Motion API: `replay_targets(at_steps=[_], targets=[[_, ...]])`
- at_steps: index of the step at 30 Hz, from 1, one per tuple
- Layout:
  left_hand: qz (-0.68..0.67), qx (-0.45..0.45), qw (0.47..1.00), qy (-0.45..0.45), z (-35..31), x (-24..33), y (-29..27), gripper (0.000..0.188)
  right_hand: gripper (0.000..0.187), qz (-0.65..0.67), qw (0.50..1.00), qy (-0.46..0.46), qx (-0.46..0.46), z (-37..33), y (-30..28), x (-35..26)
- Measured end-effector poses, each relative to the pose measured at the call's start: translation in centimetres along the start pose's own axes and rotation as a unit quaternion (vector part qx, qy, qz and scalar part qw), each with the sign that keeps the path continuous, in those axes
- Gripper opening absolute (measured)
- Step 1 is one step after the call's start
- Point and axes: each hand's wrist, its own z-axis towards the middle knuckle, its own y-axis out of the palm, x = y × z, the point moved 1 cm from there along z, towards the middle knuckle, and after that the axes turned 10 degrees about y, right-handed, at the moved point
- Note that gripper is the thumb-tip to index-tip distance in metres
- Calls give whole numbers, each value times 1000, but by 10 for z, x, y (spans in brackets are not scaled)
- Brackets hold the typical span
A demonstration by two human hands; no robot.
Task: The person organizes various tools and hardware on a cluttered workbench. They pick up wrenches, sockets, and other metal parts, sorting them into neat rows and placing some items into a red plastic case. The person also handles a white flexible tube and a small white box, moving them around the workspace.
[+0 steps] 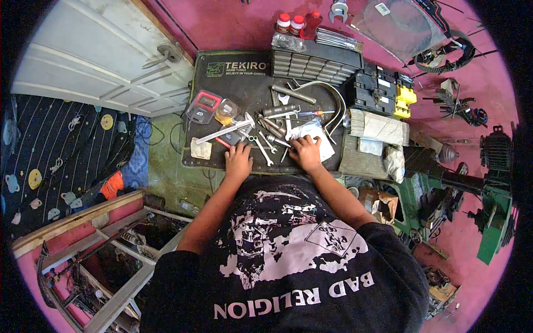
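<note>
My left hand (239, 160) rests on the dark work mat (222, 83) near its front edge, fingers apart, holding nothing. Just ahead of it lies a vernier caliper (222, 131), with a combination wrench (264, 152) to its right. My right hand (306, 152) lies with its fingers stretched over the near edge of a white paper (322, 139), and nothing shows in its grip. Between and beyond the hands are a shorter wrench (271, 146), a larger wrench (288, 126), a screwdriver (312, 114) and several metal rods.
A red and grey case (204, 107) and a round orange container (226, 112) stand at the left of the mat. A curved metal strap (339, 105) arches on the right. Behind is a drawer cabinet (313, 66); black cases (372, 91) and cardboard (361, 158) lie right.
</note>
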Motion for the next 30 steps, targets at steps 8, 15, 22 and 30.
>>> replay_targets(at_steps=[8,15,22,30], targets=[[39,16,999,-30,-11,-9,11,25,37,-28,997,69,-29,-3,-7,13],[52,89,990,-92,-19,-15,-2,30,50,2,998,8,-58,3,-6,-17],[158,266,937,-161,-5,-59,-52,37,69,-40,984,-54,-167,0,-8,-37],[142,144,969,-145,35,-96,-94,16,65,-54,974,-107,-193,7,-3,-37]])
